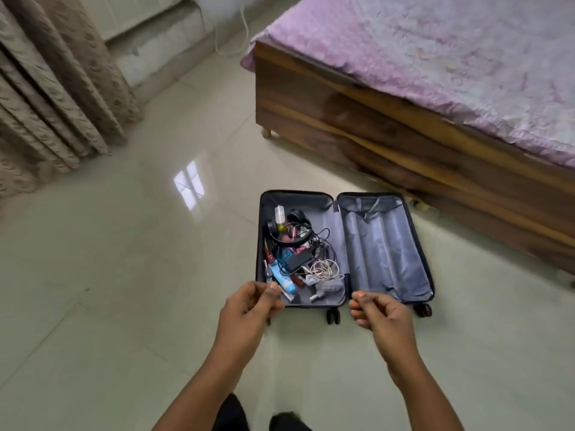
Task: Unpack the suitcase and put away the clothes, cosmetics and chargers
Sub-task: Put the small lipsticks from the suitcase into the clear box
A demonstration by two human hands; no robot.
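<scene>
A dark suitcase (385, 244) lies open flat on the tiled floor, lined in grey. Its left half holds a jumble: black headphones (287, 228), a clear bottle (279, 213), a black charger brick (298, 260), coiled white cables (325, 269), a blue tube (283, 279) and small cosmetics. The right half holds only loose lining and straps. My left hand (252, 301) hovers over the near left corner, fingers curled with thumb near forefinger, holding nothing visible. My right hand (378, 311) hovers over the near edge of the right half, fingers loosely curled, also empty.
A wooden bed (389, 126) with a lilac cover (451, 57) stands close behind and to the right of the suitcase. Beige curtains (53, 98) hang at the left. A white cable (245, 29) trails on the floor at the back. My feet are at the bottom edge.
</scene>
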